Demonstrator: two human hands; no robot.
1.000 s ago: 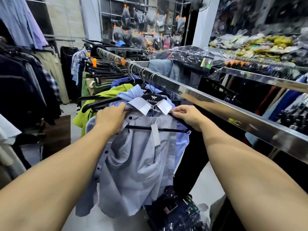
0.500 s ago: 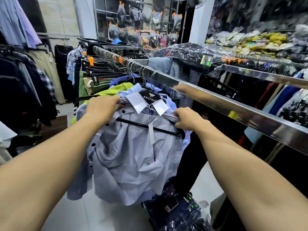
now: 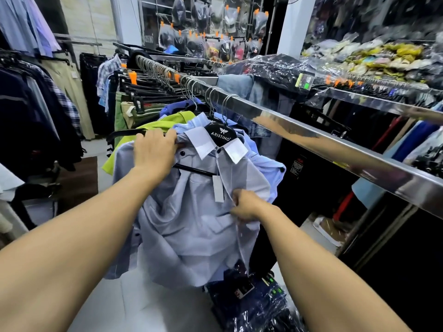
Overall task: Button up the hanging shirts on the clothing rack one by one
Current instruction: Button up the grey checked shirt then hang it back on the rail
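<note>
A pale grey-blue shirt (image 3: 191, 226) with a white collar hangs open on a black hanger (image 3: 219, 136) from the steel rack rail (image 3: 311, 140). Dark buttons run down its left front edge, and a white paper tag (image 3: 218, 189) dangles at the chest. My left hand (image 3: 154, 152) grips the shirt's left shoulder just beside the collar. My right hand (image 3: 245, 206) pinches the shirt's right front edge at mid-chest, below the tag. Behind it hang a light blue shirt (image 3: 266, 164) and a lime green one (image 3: 153, 129).
The steel rail runs from far left to near right, crowded with hangers and folded trousers (image 3: 134, 101). Plastic-wrapped dark garments (image 3: 249, 305) lie on the floor below the shirt. Dark jackets (image 3: 31, 121) hang on the left. A second rail with clothes stands at the right.
My right hand has slid down from the hanger's right end to the shirt's right front edge at mid-chest. My left hand has stayed on the left shoulder.
</note>
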